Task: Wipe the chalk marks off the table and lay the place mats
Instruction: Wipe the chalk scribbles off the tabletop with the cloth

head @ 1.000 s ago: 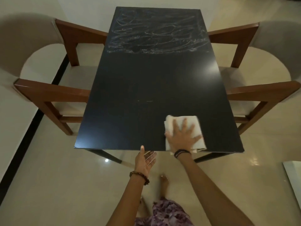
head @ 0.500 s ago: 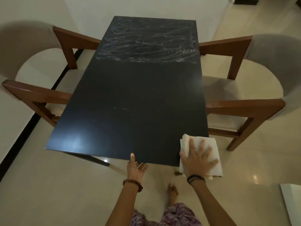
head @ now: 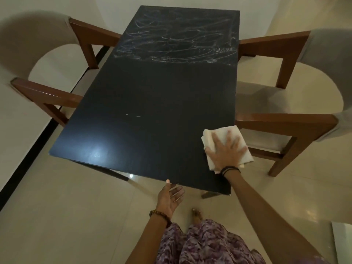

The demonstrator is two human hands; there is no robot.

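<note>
A black rectangular table [head: 152, 115] runs away from me. White chalk scribbles [head: 177, 42] cover its far third, and a short faint chalk line [head: 135, 116] lies near the middle. My right hand [head: 226, 149] lies flat, fingers spread, on a folded white cloth [head: 211, 136] at the table's near right edge, with part of the cloth hanging past the edge. My left hand [head: 170, 197] is palm up with fingers apart, its thumb touching the near edge of the table. No place mats are in view.
A wooden armchair with pale cushions [head: 57, 92] stands on the left of the table and another armchair [head: 285, 121] on the right. The floor is glossy beige tile [head: 57, 206]. A white object's edge [head: 342, 241] shows at bottom right.
My right hand slid the cloth from the near edge out to the right edge and slightly farther up it. My left hand stayed at the near edge.
</note>
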